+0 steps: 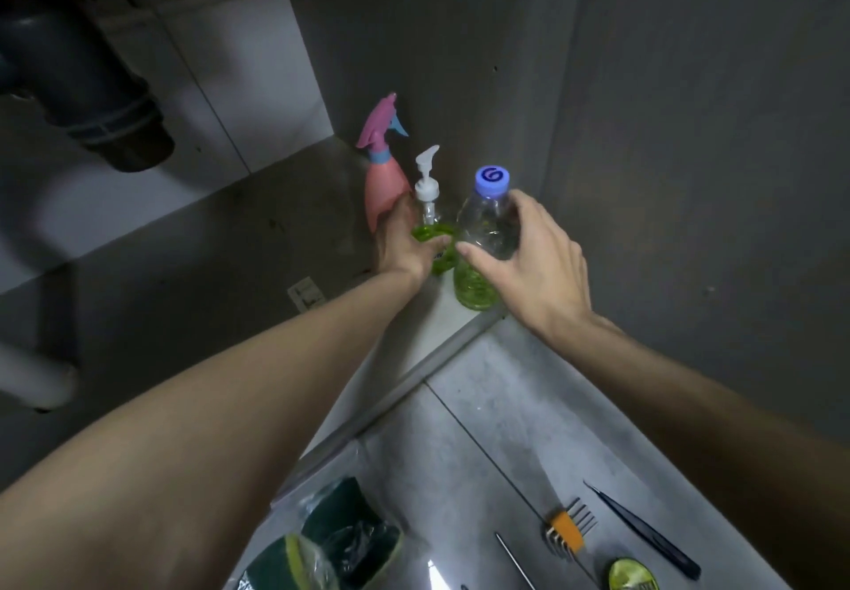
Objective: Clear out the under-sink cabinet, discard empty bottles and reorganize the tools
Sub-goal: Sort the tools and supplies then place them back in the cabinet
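Observation:
Three bottles stand in the cabinet's right back corner. My left hand (404, 240) grips the green pump bottle (430, 230) with its white pump head. My right hand (529, 258) is curled round the clear bottle (483, 240), which has a blue cap and a little green liquid at the bottom. A pink spray bottle (384, 180) with a blue trigger stands just behind my left hand, touching it or nearly so.
A dark drain pipe (92, 97) hangs at the upper left over the cabinet floor (207, 258). On the tiled floor (483, 428) in front lie bagged green sponges (340, 543), black tweezers (644, 529), an orange-banded tool (568, 529) and a green lid (632, 575).

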`<state>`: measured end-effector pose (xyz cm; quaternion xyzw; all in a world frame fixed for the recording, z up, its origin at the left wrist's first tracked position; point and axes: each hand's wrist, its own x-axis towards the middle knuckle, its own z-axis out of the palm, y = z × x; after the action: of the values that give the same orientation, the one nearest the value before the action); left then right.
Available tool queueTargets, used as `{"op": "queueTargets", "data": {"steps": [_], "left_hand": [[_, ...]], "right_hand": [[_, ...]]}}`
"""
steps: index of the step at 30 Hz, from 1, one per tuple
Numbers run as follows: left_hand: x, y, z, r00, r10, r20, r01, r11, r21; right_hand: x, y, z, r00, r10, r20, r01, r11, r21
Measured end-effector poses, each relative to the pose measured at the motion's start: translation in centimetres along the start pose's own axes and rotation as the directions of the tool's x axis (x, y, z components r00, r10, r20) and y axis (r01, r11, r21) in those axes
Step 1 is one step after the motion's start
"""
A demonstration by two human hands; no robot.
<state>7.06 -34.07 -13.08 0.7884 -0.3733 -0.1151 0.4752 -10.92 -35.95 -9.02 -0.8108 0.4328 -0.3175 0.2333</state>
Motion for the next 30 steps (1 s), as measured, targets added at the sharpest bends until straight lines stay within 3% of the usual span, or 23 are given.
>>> {"op": "queueTargets", "data": {"steps": [9, 14, 16, 20, 22, 24, 27, 30], "left_hand": [[-0.5, -0.8, -0.4, 0.992, -0.102, 0.079, 0.109, 0.989, -0.097], [-1.7, -1.5, -1.5, 0.996, -0.074, 0.043, 0.078, 0.992, -0.097], [-3.0, -1.6, -2.3, 0.999, -0.043, -0.02, 0.04, 0.994, -0.104], [-6.9, -2.6, -5.3, 0.996, -0.044, -0.077, 0.032, 0.988, -0.152], [-9.9, -3.6, -7.1, 0.995, -0.072, -0.069, 0.058, 0.98, -0.188], [-13.4, -4.5, -9.0, 0.992, -0.124, -0.023, 0.117, 0.972, -0.206], [-18.5, -5.3, -11.8, 0.979, -0.2, 0.029, 0.202, 0.962, -0.186], [-22.8, -5.9, -13.7, 0.969, -0.248, 0.009, 0.246, 0.956, -0.159]], "right_hand": [[2.5, -0.6, 1.8, 0.999, 0.048, 0.021, -0.046, 0.997, -0.068], [1.2, 0.2, 2.4, 0.999, 0.029, -0.026, -0.031, 0.995, -0.094], [0.2, 0.8, 2.5, 0.995, 0.047, -0.087, -0.049, 0.999, -0.022], [-4.9, 1.3, 3.3, 0.957, 0.152, -0.245, -0.048, 0.922, 0.384], [-8.5, 1.7, 4.5, 0.978, 0.176, -0.116, -0.103, 0.878, 0.467], [-11.9, 2.2, 5.9, 0.98, 0.164, 0.116, -0.197, 0.889, 0.414], [-15.7, 2.5, 8.2, 0.884, 0.151, 0.442, -0.277, 0.931, 0.236], [-17.5, 1.9, 9.9, 0.79, 0.12, 0.602, -0.247, 0.96, 0.132]]}}
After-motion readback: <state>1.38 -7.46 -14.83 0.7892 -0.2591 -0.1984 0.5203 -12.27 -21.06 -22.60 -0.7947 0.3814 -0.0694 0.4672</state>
